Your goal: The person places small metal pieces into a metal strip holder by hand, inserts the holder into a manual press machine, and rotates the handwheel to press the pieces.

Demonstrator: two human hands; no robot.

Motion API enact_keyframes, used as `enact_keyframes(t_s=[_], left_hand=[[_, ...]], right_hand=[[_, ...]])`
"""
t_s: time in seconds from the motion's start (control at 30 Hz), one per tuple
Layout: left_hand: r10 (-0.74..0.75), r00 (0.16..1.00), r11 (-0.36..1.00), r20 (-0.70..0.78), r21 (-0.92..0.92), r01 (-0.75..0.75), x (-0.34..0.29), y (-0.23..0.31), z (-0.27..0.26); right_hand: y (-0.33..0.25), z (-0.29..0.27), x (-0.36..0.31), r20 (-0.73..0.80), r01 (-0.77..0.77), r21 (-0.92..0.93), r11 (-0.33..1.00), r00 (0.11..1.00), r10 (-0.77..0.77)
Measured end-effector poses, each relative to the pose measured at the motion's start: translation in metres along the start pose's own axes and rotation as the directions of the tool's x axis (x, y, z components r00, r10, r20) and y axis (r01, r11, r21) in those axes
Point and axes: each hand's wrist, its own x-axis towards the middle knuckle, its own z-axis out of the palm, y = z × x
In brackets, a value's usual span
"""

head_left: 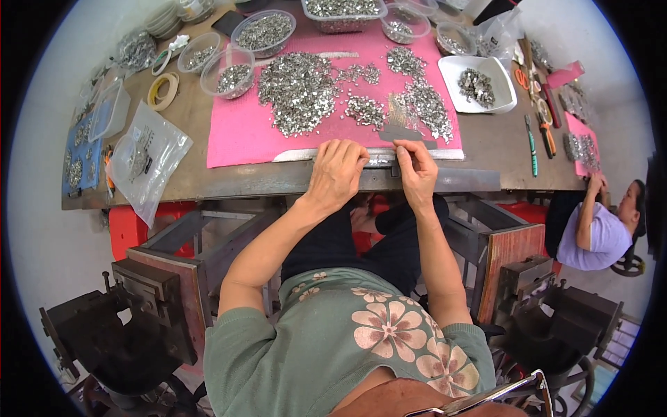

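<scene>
Both hands are at the near edge of a pink mat (229,142) on the workbench. My left hand (338,170) is closed, its fingertips pressed together beside a silvery strip (379,160) along the edge. What they hold, if anything, is hidden. My right hand (418,177) pinches with thumb and forefinger at the strip's other side, next to a small dark piece (395,169). I cannot make out what lies in that pinch. Beyond the hands spreads a large heap of small silvery metal pieces (299,90), with a smaller heap (427,108) to its right.
Clear plastic tubs of metal pieces (262,33) line the back. A white tray (451,73) is at the right, near pliers (544,118) and a green-handled tool (531,146). A plastic bag (163,139) overhangs the left edge. A co-worker (590,233) sits at far right.
</scene>
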Motion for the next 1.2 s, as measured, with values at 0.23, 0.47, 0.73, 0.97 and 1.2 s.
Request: enact_keyframes(t_s=[0.23, 0.47, 0.73, 0.97, 1.2], left_hand=[[0.075, 0.997, 0.991, -0.011, 0.108, -0.073, -0.004, 0.005, 0.002], [0.195, 0.981, 0.952, 0.005, 0.24, -0.191, -0.025, -0.006, -0.02], [-0.056, 0.998, 0.97, -0.024, 0.238, 0.06, -0.038, -0.033, -0.038], [0.027, 0.996, 0.998, 0.084, -0.064, -0.022, -0.005, 0.006, -0.002], [0.396, 0.834, 0.676, 0.384, -0.736, 0.018, 0.069, 0.166, 0.148]], right_hand=[[-0.004, -0.001, -0.003, -0.042, -0.017, 0.021, 1.0, 0.999, 0.018], [-0.029, -0.025, 0.005, 0.225, -0.005, -0.125, 0.992, 0.974, 0.033], [-0.035, -0.048, 0.011, 0.471, 0.049, -0.349, 0.936, 0.872, 0.13], [-0.061, -0.116, -0.043, 0.299, 0.125, -0.311, 0.942, 0.954, -0.028], [-0.135, -0.259, -0.171, -0.315, -0.17, -0.596, 0.785, 0.948, -0.034]])
